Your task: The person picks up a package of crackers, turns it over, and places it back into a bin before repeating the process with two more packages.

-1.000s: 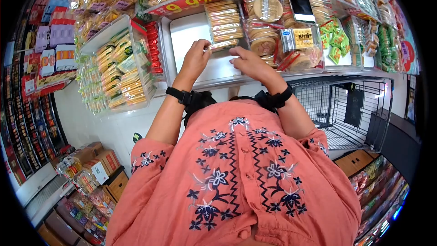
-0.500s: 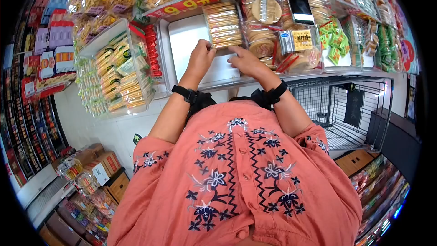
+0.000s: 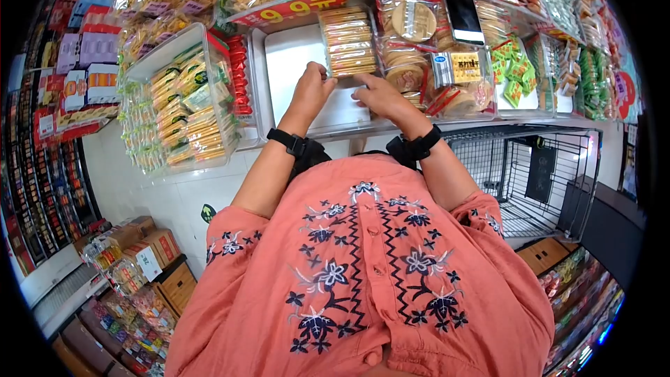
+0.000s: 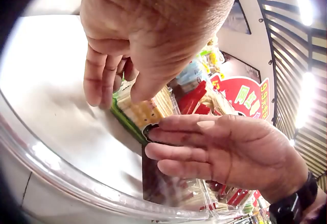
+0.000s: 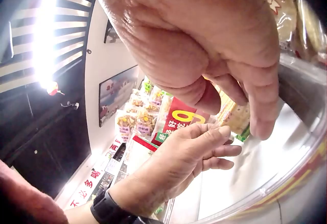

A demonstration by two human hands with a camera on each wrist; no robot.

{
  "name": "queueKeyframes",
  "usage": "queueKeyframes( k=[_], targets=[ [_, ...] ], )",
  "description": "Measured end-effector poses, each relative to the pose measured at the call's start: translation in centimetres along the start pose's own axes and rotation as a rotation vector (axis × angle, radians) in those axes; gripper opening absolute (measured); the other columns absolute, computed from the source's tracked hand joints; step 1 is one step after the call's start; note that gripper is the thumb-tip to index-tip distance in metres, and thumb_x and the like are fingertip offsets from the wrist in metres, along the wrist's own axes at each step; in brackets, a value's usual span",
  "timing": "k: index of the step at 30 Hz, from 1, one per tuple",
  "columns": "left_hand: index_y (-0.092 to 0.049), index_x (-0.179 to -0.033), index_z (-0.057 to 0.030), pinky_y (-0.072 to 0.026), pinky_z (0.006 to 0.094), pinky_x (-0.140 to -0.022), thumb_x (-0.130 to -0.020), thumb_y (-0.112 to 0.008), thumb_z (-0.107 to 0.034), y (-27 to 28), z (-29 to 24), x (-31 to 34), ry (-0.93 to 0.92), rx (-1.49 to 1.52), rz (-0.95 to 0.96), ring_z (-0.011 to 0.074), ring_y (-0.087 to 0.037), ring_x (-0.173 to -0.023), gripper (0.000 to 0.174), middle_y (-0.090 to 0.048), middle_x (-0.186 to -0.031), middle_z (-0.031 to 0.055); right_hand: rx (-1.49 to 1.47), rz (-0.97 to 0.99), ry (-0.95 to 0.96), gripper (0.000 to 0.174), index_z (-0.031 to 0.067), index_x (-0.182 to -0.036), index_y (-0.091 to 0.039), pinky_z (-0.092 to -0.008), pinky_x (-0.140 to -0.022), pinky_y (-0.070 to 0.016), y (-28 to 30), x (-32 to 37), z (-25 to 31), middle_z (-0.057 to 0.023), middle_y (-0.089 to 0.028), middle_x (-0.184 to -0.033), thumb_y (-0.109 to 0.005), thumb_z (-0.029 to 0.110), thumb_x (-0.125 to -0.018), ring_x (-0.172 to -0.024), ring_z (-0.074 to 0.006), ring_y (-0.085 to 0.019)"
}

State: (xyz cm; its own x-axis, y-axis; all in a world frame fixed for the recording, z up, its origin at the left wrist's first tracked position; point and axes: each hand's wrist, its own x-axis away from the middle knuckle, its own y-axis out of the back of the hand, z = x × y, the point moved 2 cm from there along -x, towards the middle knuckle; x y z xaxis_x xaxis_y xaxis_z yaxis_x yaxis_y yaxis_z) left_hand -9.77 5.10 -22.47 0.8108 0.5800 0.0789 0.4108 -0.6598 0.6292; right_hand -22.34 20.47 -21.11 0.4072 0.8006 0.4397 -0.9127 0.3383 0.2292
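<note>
Wrapped cracker packs [image 3: 347,42] lie in a row inside a clear-sided tray [image 3: 283,63]. The left hand [image 3: 309,100] is at the row's near left corner, its thumb and fingertips by the nearest pack [image 4: 145,112] in the left wrist view. Opposite it, the right hand [image 3: 387,100] has its fingertips at the near right corner. Its fingers look nearly straight against the pack's end in the left wrist view. From the right wrist camera, the left hand [image 5: 179,160] shows loosely extended fingers; the right hand [image 5: 204,45] partly hides the pack.
Round crackers in bags [image 3: 412,21] and a black phone [image 3: 460,10] lie right of the row. A bin of snack packs [image 3: 185,101] stands at left, a red price sign [image 3: 293,8] behind. A wire cart [image 3: 523,178] stands at lower right.
The nearest pack, slightly apart from the row and between the hands a second ago, now lies against the row. The left hand has shifted slightly right; the right hand has barely moved.
</note>
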Motion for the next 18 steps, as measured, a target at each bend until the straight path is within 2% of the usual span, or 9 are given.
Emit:
queueKeyframes(
  k=[3, 6, 9, 18],
  targets=[
    [-0.053, -0.108, 0.0055, -0.0543, 0.0393, -0.078, -0.09, -0.073, -0.018, 0.0, -0.4, -0.1, 0.024, -0.01, 0.011, 0.0327, -0.069, -0.086, 0.036, -0.068, -0.094, 0.0215, -0.066, 0.068, -0.018, 0.054, -0.0063, -0.139, -0.048, -0.0312, -0.08, -0.0549, 0.2, 0.0, 0.3, -0.0175, -0.062, -0.124, -0.06, 0.014, -0.091, -0.093, -0.0212, -0.068],
    [-0.053, -0.107, 0.0052, -0.0539, 0.0407, -0.077, -0.09, -0.073, -0.019, -0.2, -1.1, -0.3, 0.043, -0.023, 0.013, 0.0351, -0.069, -0.087, 0.036, -0.068, -0.094, 0.0224, -0.117, 0.034, -0.013, 0.052, -0.006, -0.132, -0.053, -0.0353, -0.066, -0.0524, -0.2, -0.4, -0.8, -0.0174, -0.067, -0.095, -0.055, 0.018, -0.086, -0.075, -0.0195, -0.064],
    [-0.052, -0.105, 0.0049, -0.0537, 0.0411, -0.076, -0.089, -0.074, -0.019, -0.2, -1.0, -0.4, 0.043, -0.029, 0.012, 0.0356, -0.069, -0.086, 0.036, -0.068, -0.093, 0.0226, -0.105, 0.034, -0.076, 0.047, -0.0049, -0.126, -0.055, -0.0349, -0.064, -0.052, 0.0, 0.2, 0.2, -0.0161, -0.067, -0.091, -0.055, 0.018, -0.086, -0.075, -0.019, -0.065],
    [-0.052, -0.103, 0.0042, -0.0529, 0.0405, -0.077, -0.086, -0.077, -0.02, 0.4, -0.4, 0.3, 0.027, -0.012, -0.002, 0.0345, -0.066, -0.086, 0.039, -0.066, -0.093, 0.0216, -0.051, 0.07, -0.071, 0.043, -0.0074, -0.122, -0.058, -0.0338, -0.074, -0.0545, 0.2, 1.4, 2.2, -0.0159, -0.068, -0.104, -0.058, 0.019, -0.088, -0.084, -0.0227, -0.069]
  ],
)
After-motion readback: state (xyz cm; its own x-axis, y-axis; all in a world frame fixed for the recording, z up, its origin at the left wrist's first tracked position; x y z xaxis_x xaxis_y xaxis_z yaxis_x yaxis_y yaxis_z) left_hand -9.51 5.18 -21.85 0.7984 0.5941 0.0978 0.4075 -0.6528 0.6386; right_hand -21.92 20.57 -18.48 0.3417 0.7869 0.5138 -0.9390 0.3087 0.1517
